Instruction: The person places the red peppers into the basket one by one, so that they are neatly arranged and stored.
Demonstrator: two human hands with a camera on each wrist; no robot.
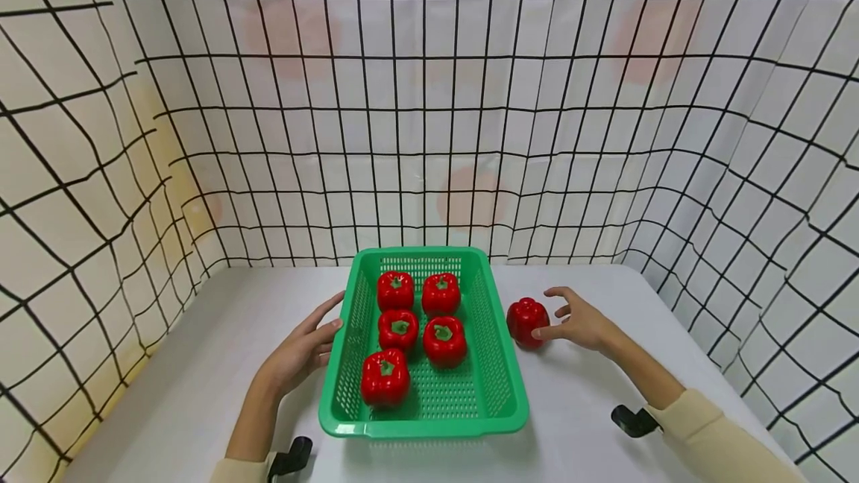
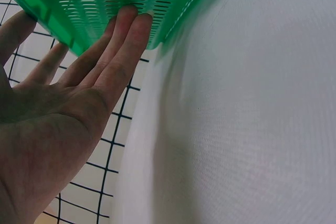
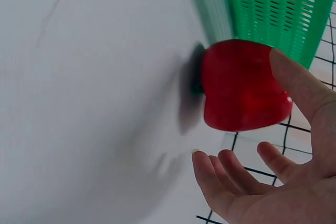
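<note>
A green perforated plastic basket point(image 1: 423, 429) stands on the white table with several red bell peppers point(image 1: 385, 382) inside, stems up. My left hand point(image 1: 298, 352) is at the basket's left side, thumb by the rim and fingertips point(image 2: 137, 30) against the slotted wall. Just outside the basket's right wall, another red bell pepper point(image 1: 526, 321) sits with its lobed bottom up and its green stem toward the table. My right hand point(image 1: 584, 323) is beside it, fingers spread apart; the thumb point(image 3: 294, 77) overlaps the pepper in the right wrist view while the other fingers stay off it.
A white cloth-like surface covers the table point(image 1: 590, 408). Black wire grid point(image 1: 443, 106) rises behind and on both sides, with pale sheeting behind it. Dark wrist-camera mounts point(image 1: 634, 421) stick out from the beige sleeves point(image 1: 711, 431).
</note>
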